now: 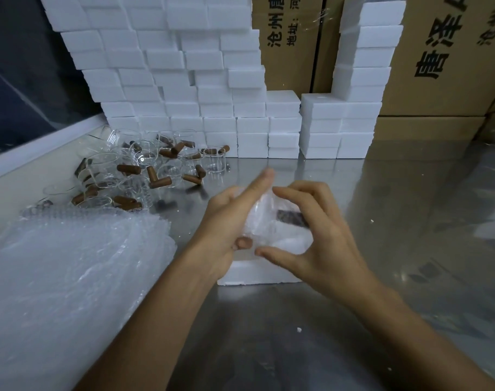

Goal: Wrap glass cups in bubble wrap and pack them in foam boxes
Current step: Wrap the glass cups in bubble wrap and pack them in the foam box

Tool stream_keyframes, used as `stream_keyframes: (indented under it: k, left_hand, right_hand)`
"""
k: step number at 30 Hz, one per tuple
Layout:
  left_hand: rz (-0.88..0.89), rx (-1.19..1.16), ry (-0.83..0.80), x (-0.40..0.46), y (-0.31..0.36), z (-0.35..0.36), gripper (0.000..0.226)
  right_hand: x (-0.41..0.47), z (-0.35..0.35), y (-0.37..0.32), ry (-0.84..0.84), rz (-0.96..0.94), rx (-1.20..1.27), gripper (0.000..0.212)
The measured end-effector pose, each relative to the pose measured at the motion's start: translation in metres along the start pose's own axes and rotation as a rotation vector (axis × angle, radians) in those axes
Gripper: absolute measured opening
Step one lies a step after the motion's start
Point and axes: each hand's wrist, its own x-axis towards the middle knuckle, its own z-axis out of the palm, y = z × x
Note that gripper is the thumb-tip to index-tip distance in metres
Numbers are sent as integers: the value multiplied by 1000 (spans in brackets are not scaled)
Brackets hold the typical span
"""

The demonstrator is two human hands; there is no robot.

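Head view: my hands hold a bubble-wrapped glass cup (277,221) over the open white foam box (257,273).
Left hand (226,221) and right hand (322,230) curl around it, keeping the wrap closed for packing.

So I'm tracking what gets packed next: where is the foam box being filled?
In the head view the foam box sits on the steel table at centre, directly under both hands, which hold the wrapped cup above it, right of the bubble wrap stack.

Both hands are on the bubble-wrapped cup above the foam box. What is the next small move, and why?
Probably lower the bubble-wrapped glass cup into the white foam box directly beneath it. The left hand and right hand both grip the bundle, the wrap looks closed round it, and the box sits right under the hands on the shiny metal table.
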Motion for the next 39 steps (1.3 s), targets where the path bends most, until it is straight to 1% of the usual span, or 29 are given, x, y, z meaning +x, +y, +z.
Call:
stream_keyframes:
  k: [2, 4, 6, 7, 8, 11, 13, 16, 19, 21, 25, 28, 30, 32, 34, 36, 39]
  left_hand:
    - [-32, -58, -78, 1, 1, -2, 76]
    - [-34, -133, -201, 1, 0, -2, 64]
    - [-5, -223, -328, 1, -2, -5, 51]
    - [14, -262, -390, 2, -2, -8, 42]
    - [29, -292, -446, 2, -2, -11, 39]
    - [51, -314, -546, 3, -3, -20, 61]
    - [81, -265, -535, 5, -4, -21, 57]
    - [133, -131, -423, 6, -5, -18, 44]
    - [195, 18, -290, 5, -9, -15, 45]
    - [214, 37, -243, 5, -10, -12, 47]
    - [217, 9, -204, 6, -10, -12, 48]
    - [223, -64, -228, 8, -13, -15, 51]
    - [245, -117, -247, 10, -15, -17, 59]
    - [289, -118, -264, 12, -17, -19, 65]
    - [378, -45, -270, 14, -19, -18, 70]
    - [472, 51, -254, 15, -22, -17, 71]
    - [566, 221, -137, 17, -25, -16, 71]
  right_hand:
    - [1, -3, 3, 58, 5, -28, 66]
    - [1, -7, 5, 82, 43, -6, 63]
    - [1, -10, 5, 79, 106, 82, 63]
    - [1, -11, 5, 76, 160, 157, 63]
    - [2, -13, 4, 77, 219, 236, 63]
    - [6, -16, 0, 131, 358, 438, 57]
    - [9, -17, -3, 156, 437, 544, 52]
    - [10, -16, -2, 169, 544, 632, 46]
    - [10, -17, 0, 148, 618, 631, 51]
    - [9, -16, 1, 133, 633, 650, 50]
    - [8, -14, 1, 103, 652, 683, 51]
    - [8, -11, 5, 100, 689, 753, 51]
    - [9, -12, 8, 115, 719, 809, 47]
    - [10, -15, 13, 113, 721, 768, 35]
    - [10, -19, 17, 105, 709, 700, 23]
    - [10, -21, 20, 122, 686, 699, 20]
    - [9, -21, 20, 163, 632, 688, 16]
